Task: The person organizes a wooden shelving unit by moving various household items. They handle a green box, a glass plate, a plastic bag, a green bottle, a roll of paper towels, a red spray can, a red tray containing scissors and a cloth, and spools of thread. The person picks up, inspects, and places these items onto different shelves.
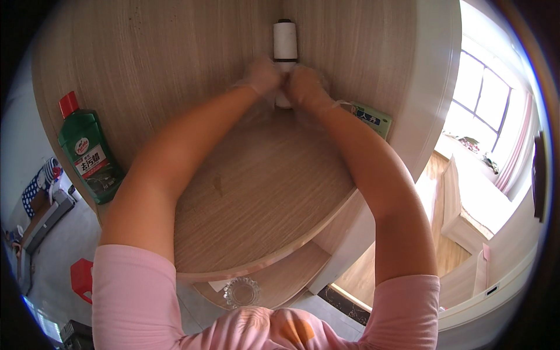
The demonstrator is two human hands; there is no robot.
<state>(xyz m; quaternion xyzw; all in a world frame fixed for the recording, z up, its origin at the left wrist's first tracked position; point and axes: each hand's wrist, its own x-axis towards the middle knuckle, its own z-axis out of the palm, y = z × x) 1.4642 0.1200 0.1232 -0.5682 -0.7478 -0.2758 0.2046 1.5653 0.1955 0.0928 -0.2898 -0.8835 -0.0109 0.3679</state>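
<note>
A tall white cylinder (285, 41) with a dark top and a dark band round its middle stands upright in the back corner of a wooden shelf (251, 204). Both my arms reach far forward to it. My left hand (265, 77), somewhat blurred, is closed against its left side. From the right, my right hand (306, 86) closes on the same part, just below the band. Thin clear plastic gloves cover both hands. My fingertips are partly hidden where they meet the cylinder, and its white base shows beneath them.
A green bottle with a red cap (90, 149) stands at the shelf's left edge. A green box (373, 119) leans by the right wall, beside my right forearm. On a lower shelf (291, 274) sits a clear glass dish (241, 291). Something red (82, 280) is at lower left.
</note>
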